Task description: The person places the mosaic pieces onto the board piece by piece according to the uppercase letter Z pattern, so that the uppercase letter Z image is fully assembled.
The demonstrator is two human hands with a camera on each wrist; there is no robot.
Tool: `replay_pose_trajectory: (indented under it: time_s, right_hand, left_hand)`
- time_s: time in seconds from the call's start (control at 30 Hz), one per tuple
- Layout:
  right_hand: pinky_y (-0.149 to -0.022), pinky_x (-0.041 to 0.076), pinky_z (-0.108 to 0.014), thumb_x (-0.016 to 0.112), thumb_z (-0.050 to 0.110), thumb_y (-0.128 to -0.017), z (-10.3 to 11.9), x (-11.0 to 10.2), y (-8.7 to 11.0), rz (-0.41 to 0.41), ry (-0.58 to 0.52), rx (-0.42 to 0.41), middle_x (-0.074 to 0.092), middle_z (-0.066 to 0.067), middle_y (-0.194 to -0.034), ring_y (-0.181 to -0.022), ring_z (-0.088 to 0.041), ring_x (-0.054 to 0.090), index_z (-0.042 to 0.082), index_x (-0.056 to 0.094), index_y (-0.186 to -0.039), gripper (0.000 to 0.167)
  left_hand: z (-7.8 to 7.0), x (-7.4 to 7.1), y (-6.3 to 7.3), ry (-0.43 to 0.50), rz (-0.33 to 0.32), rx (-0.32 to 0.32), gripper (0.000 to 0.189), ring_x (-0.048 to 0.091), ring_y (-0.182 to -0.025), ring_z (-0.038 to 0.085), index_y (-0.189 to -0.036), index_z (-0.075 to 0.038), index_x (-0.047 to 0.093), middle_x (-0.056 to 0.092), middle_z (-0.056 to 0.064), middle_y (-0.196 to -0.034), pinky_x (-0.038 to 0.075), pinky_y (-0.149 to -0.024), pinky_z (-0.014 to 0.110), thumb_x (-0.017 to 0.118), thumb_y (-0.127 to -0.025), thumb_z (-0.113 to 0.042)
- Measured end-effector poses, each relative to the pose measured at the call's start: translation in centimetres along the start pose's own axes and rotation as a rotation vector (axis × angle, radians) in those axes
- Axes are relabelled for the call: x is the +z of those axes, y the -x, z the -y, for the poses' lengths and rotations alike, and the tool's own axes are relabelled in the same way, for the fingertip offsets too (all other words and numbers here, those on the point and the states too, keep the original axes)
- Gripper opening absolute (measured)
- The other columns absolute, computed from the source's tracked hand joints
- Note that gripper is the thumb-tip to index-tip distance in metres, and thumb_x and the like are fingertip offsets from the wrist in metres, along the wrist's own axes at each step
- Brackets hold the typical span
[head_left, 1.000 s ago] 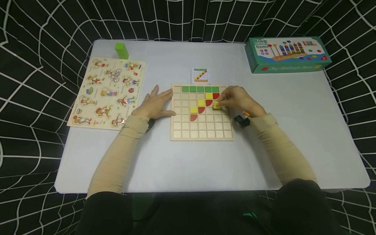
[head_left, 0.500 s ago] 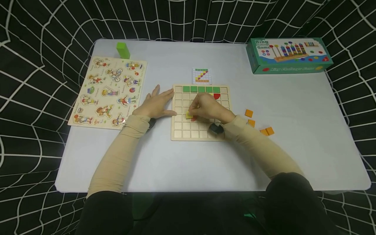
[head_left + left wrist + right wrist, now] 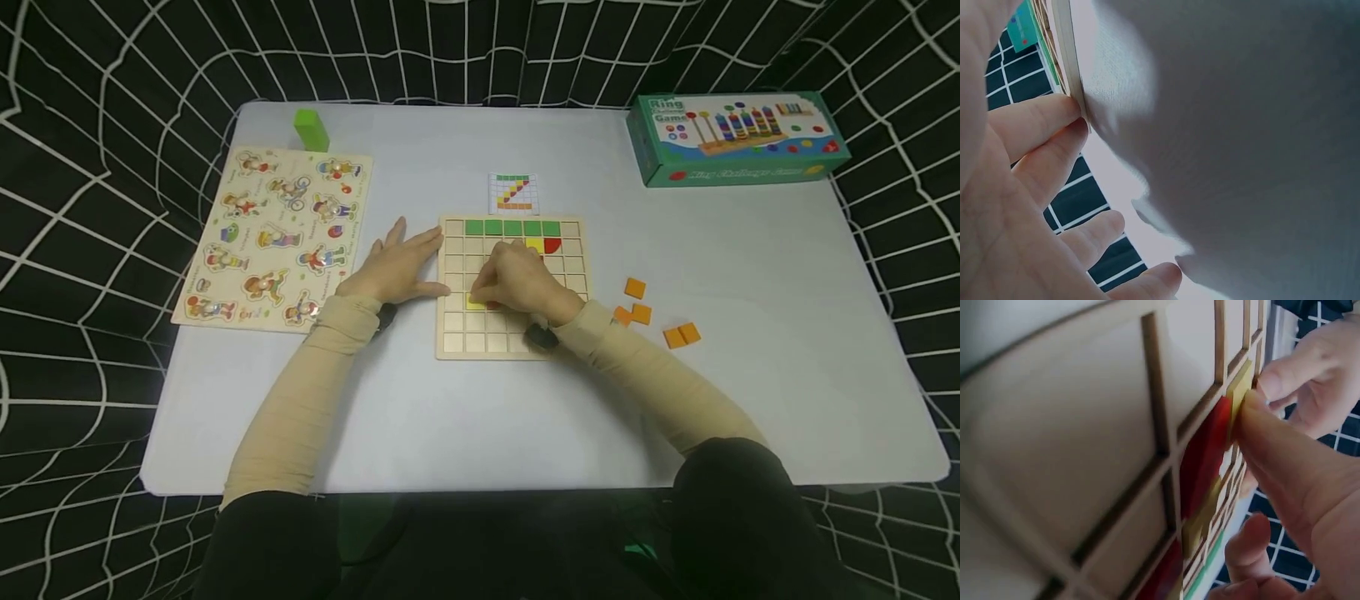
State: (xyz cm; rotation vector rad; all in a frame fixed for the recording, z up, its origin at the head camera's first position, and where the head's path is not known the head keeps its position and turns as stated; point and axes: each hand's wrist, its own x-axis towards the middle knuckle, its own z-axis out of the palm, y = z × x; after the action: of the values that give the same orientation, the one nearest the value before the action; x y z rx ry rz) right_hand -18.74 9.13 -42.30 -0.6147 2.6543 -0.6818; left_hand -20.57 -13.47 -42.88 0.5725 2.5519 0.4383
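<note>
My right hand [image 3: 521, 279] is over the wooden grid board [image 3: 496, 343], its thumb and fingers gathered at a yellow square tile [image 3: 475, 304]. In the right wrist view the thumb lies against that yellow tile [image 3: 1239, 397], which sits beside a red quarter-round tile [image 3: 1200, 459]. My left hand [image 3: 393, 265] is spread at the board's left side; in the left wrist view its fingertips touch the board's edge [image 3: 1067, 56]. Green tiles [image 3: 512, 227] line the top row. A yellow tile [image 3: 534, 245] and a red tile [image 3: 552, 246] show below them; the right hand hides other tiles.
A small pattern card [image 3: 513, 194] lies behind the board. Several orange tiles [image 3: 641, 314] are scattered to its right. A picture puzzle board [image 3: 277, 237] and a green block [image 3: 311, 130] are at left; a green game box [image 3: 738, 139] stands back right.
My right hand has gone from the board's right side to its left part with the yellow tile, now lowered at a grid cell. Orange tiles came into sight. The left hand stays in place.
</note>
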Motion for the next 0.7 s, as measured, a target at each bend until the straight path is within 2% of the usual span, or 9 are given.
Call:
replay_pose_trajectory:
  time_s: [0.2, 0.3, 0.5, 0.7]
  right_hand:
    - [-0.074, 0.042, -0.029, 0.080, 0.027, -0.090, -1.1, -1.0, 1.9, -0.074, -0.024, -0.070, 0.080, -0.001, -0.086, -0.086, -0.020, 0.058, 0.016, 0.086, -0.085, 0.014]
    - [-0.076, 0.042, -0.031, 0.078, 0.026, -0.091, -1.7, -1.8, 2.8, -0.084, -0.032, -0.060, 0.082, -0.002, -0.096, -0.089, -0.021, 0.059, 0.015, 0.086, -0.090, 0.014]
    - [-0.088, 0.038, -0.044, 0.080, 0.025, -0.090, -4.4, -4.1, 5.8, -0.106, -0.006, 0.106, 0.077, -0.012, -0.107, -0.101, -0.030, 0.060, 0.010, 0.083, -0.107, 0.022]
    - [-0.105, 0.037, -0.060, 0.076, 0.019, -0.094, -9.2, -6.8, 9.3, -0.197, 0.007, 0.298, 0.073, -0.024, -0.111, -0.112, -0.043, 0.059, 0.002, 0.079, -0.113, 0.026]
  left_hand:
    - [-0.5, -0.1, 0.0, 0.000, 0.016, 0.004, 0.095, -0.007, -0.160, 0.051, -0.166, -0.012, 0.021, 0.013, 0.002, -0.177, 0.011, -0.123, 0.080, 0.069, -0.095, -0.053]
    - [-0.3, -0.1, 0.3, 0.013, 0.004, -0.004, 0.095, -0.008, -0.160, 0.051, -0.166, -0.012, 0.021, 0.013, 0.003, -0.177, 0.011, -0.123, 0.080, 0.069, -0.095, -0.053]
    - [-0.3, 0.0, 0.3, 0.015, 0.008, 0.010, 0.094, -0.007, -0.160, 0.052, -0.166, -0.012, 0.022, 0.013, 0.004, -0.177, 0.012, -0.123, 0.080, 0.068, -0.095, -0.053]
    - [-0.4, 0.0, 0.2, 0.006, 0.002, 0.017, 0.094, -0.007, -0.160, 0.052, -0.166, -0.011, 0.022, 0.014, 0.004, -0.176, 0.012, -0.123, 0.080, 0.068, -0.096, -0.053]
